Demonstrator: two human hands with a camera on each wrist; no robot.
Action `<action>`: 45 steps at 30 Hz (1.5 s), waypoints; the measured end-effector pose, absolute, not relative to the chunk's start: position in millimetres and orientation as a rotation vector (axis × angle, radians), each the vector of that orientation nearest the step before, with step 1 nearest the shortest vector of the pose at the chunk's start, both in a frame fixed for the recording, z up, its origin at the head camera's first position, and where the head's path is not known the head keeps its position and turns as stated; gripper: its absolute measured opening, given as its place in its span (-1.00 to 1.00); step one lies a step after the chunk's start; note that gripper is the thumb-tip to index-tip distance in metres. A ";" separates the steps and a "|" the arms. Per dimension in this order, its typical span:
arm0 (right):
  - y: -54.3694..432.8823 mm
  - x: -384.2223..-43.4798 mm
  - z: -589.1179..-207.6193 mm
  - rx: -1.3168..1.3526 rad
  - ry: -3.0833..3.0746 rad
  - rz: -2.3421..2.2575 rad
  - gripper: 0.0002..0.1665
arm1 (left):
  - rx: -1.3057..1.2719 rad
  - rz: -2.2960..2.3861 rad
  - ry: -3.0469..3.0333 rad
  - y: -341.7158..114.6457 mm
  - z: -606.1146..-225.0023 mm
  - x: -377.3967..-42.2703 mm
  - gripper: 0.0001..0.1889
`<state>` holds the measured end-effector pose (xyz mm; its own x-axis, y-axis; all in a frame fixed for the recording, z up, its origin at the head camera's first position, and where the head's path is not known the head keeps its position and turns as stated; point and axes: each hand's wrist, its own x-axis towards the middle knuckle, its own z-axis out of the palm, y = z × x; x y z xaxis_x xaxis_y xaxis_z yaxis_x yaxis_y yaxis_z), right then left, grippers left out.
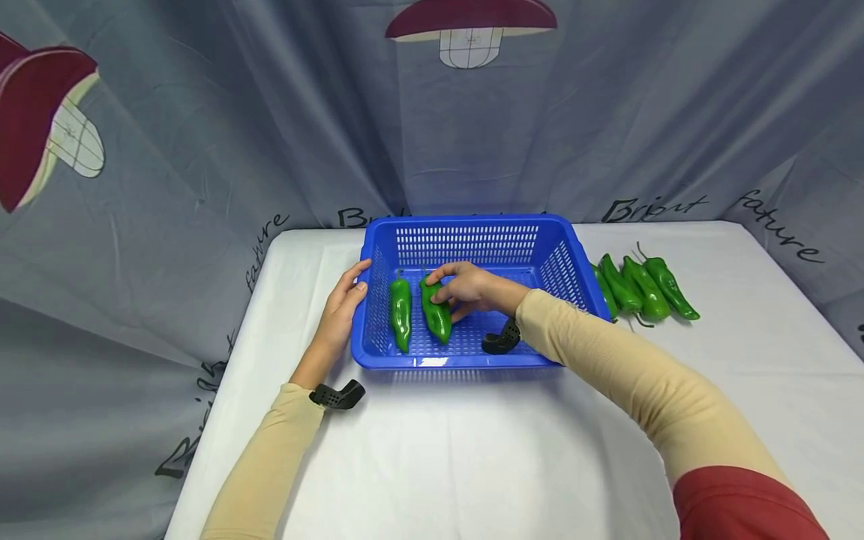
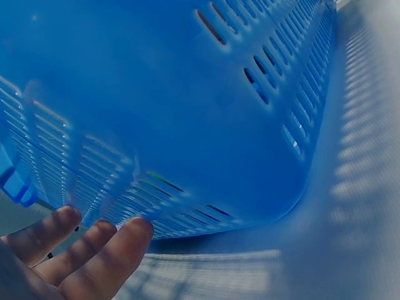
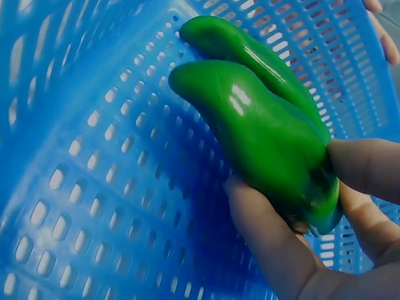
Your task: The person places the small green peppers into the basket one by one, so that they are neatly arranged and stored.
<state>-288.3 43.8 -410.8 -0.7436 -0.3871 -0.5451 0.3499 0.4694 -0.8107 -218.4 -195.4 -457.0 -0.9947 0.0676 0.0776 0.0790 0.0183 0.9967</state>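
Note:
My right hand (image 1: 470, 288) is inside the blue plastic basket (image 1: 466, 363), gripping a glossy green pepper (image 1: 435, 309) between thumb and fingers near its stem end. The right wrist view shows this pepper (image 3: 250, 119) close over the slotted basket floor. Alongside it, to the left, lies a second green pepper (image 1: 400, 315), lengthwise in the basket. My left hand (image 1: 337, 311) is at the basket's left rim. From the left wrist view, its fairly straight fingers (image 2: 115, 253) touch the outside of the slotted wall.
Several green peppers (image 1: 651, 292) lie on the white-covered table (image 1: 418, 457) just right of the basket, one partly hidden behind its rim. Behind the table hangs a grey-blue curtain (image 1: 466, 150) with printed lamps and lettering.

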 end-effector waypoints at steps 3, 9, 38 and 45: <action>39.4 -288.0 -411.3 -0.033 2.011 -1.335 -0.49 | -0.162 -2.191 -2.236 -195.2 -456.8 -218.4 -0.48; 34.9 -288.8 -412.3 -0.007 1.985 -1.360 -0.45 | -0.178 -2.183 -2.233 -194.4 -455.7 -219.2 -0.48; 36.1 -287.9 -416.4 -0.059 1.989 -1.311 -0.57 | -0.156 -2.196 -2.244 -195.6 -455.8 -218.3 -0.48; 37.3 -288.6 -416.7 -0.081 1.983 -1.300 -0.54 | -0.155 -2.189 -2.240 -195.4 -455.3 -218.0 -0.48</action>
<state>-288.6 37.3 -416.7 -0.7166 -0.4300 -0.5492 0.3321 0.4820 -0.8108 -218.0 -195.4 -455.3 -0.9951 0.0666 0.0732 0.0747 0.0201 0.9970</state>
